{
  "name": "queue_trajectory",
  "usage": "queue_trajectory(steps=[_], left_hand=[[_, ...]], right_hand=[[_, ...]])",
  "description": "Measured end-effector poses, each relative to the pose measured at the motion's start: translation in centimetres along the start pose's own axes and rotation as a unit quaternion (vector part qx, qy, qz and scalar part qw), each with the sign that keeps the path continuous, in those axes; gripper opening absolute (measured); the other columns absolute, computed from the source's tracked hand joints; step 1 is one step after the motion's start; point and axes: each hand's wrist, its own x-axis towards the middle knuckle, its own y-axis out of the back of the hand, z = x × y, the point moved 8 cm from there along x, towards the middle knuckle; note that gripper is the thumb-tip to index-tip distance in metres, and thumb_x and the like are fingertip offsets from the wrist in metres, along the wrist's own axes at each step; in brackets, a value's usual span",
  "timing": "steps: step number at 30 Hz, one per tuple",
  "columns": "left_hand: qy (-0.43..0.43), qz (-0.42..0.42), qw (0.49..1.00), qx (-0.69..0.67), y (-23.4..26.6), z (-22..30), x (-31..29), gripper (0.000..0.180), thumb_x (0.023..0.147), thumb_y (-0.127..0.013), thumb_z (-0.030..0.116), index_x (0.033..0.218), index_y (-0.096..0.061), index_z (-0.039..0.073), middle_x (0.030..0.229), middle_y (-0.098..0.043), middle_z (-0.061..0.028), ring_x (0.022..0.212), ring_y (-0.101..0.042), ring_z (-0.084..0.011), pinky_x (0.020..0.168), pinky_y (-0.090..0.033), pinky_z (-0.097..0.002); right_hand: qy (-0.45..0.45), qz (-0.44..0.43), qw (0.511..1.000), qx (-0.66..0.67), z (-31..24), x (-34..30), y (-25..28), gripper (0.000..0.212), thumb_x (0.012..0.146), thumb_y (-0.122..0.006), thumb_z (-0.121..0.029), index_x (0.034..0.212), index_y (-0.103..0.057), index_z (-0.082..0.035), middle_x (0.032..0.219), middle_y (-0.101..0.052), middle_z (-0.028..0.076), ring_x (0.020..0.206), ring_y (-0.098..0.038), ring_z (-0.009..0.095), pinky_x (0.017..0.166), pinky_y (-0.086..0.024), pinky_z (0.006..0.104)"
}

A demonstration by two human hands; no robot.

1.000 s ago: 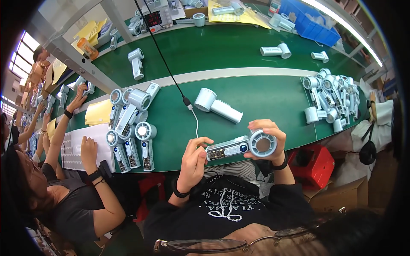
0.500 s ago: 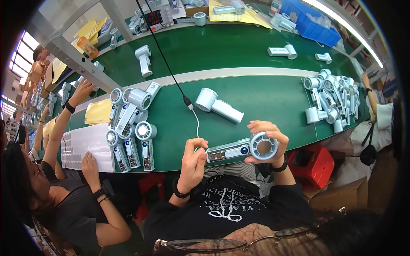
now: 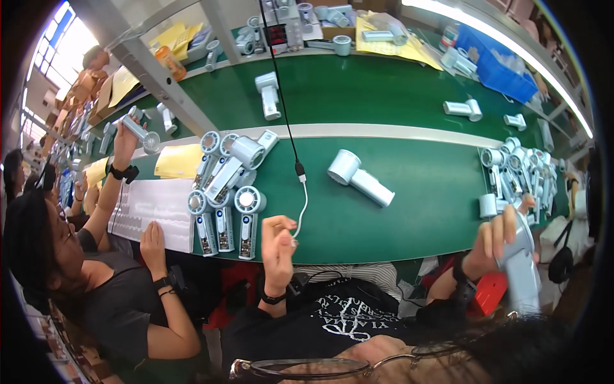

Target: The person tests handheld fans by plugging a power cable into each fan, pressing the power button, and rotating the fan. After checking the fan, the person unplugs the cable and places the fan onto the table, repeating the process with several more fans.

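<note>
My left hand [image 3: 278, 256] is closed at the bench's front edge. Between its fingertips is the lower end of a white charging cable [image 3: 305, 205], which hangs from a black cord. Off to the right, my right hand [image 3: 487, 248] grips a pale blue handheld fan [image 3: 521, 272], tilted and partly smeared by motion. Its front is turned from view. Another handheld fan [image 3: 371, 186] lies alone in the middle of the green bench. Closest to my left hand is a cluster of fans [image 3: 248, 211], several with exposed circuitry in their handles.
A heap of fans [image 3: 511, 168] stands at the bench's right end. Beyond a pale divider strip [image 3: 384, 132] runs a green belt [image 3: 358, 89] with scattered fans. At left a co-worker [image 3: 102, 275] lifts a fan. A blue bin [image 3: 495, 70] and a red stool [image 3: 489, 291] are at the right.
The fan in my right hand has come away from the cable and swung right, toward the heap. My left hand stays near the cable end. The co-worker's raised hand now holds a fan.
</note>
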Motion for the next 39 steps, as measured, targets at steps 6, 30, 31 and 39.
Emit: queue_trajectory(steps=[6, 30, 31, 39], left_hand=[[-0.106, -0.01, 0.986, 0.127, -1.3, 0.0, 0.2, 0.035, 0.099, -0.04, 0.014, 0.07, -0.046, -0.004, 0.102, -0.046, -0.0129, 0.084, -0.048, -0.0183, 0.075, -0.041, -0.0294], [-0.07, -0.086, 0.98, 0.164, -2.1, 0.1, -0.2, 0.018, 0.095, -0.047, 0.004, 0.083, -0.052, -0.008, 0.098, -0.051, -0.0102, 0.064, -0.049, -0.0144, 0.059, -0.041, -0.0272], [-0.066, -0.084, 0.981, 0.162, -1.9, -0.2, -0.3, 0.017, 0.095, -0.048, 0.004, 0.083, -0.052, -0.008, 0.098, -0.051, -0.0102, 0.064, -0.049, -0.0144, 0.059, -0.042, -0.0272], [-0.074, -0.087, 0.981, 0.155, -2.1, 0.8, 0.1, 0.015, 0.093, -0.051, 0.005, 0.083, -0.055, -0.007, 0.099, -0.053, -0.0122, 0.071, -0.055, -0.0216, 0.064, -0.044, -0.0311]], right_hand=[[0.059, -0.054, 0.977, -0.2, -0.5, 0.5, -1.2, 0.081, 0.078, -0.07, -0.032, 0.137, -0.026, 0.001, 0.098, -0.05, 0.017, 0.073, -0.051, 0.026, 0.071, -0.048, 0.0397], [-0.06, 0.107, 0.156, -0.98, 14.9, 16.1, 32.1, 0.062, 0.073, -0.075, -0.043, 0.112, -0.054, 0.0, 0.106, -0.058, 0.02, 0.103, -0.054, 0.033, 0.093, -0.038, 0.0539], [-0.072, 0.037, 0.186, -0.979, 17.8, 17.4, 31.1, 0.058, 0.073, -0.072, -0.047, 0.105, -0.059, 0.0, 0.104, -0.059, 0.02, 0.103, -0.053, 0.034, 0.094, -0.035, 0.058], [-0.417, -0.158, 0.387, -0.807, 41.2, 16.9, 29.0, 0.09, 0.078, -0.053, -0.071, 0.121, -0.053, 0.009, 0.136, -0.04, 0.027, 0.13, -0.032, 0.042, 0.103, -0.019, 0.0685]])
